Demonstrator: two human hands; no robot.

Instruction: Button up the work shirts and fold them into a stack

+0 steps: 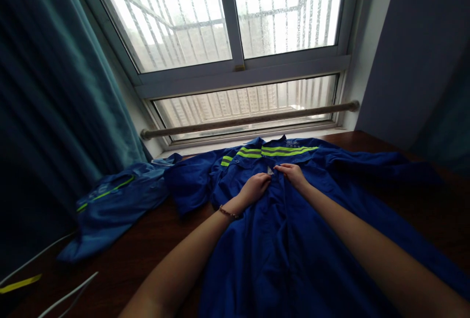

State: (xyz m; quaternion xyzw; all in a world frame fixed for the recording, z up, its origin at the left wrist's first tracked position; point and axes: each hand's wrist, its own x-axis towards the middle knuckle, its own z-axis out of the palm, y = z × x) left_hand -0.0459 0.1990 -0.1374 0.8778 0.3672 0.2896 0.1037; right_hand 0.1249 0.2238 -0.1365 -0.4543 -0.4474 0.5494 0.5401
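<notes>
The blue work shirt [293,230] lies spread flat, front up, on the dark wooden table [154,239] below the window [235,53], its yellow-striped collar end toward the glass and a second blue garment [113,205] crumpled well to the left. Keep the two front edges flat and lined up along the placket. Your left hand [255,186] and right hand [293,173] sit curled just below the collar, fingertips pinching the cloth at a small pale spot, maybe a button; I cannot tell.
</notes>
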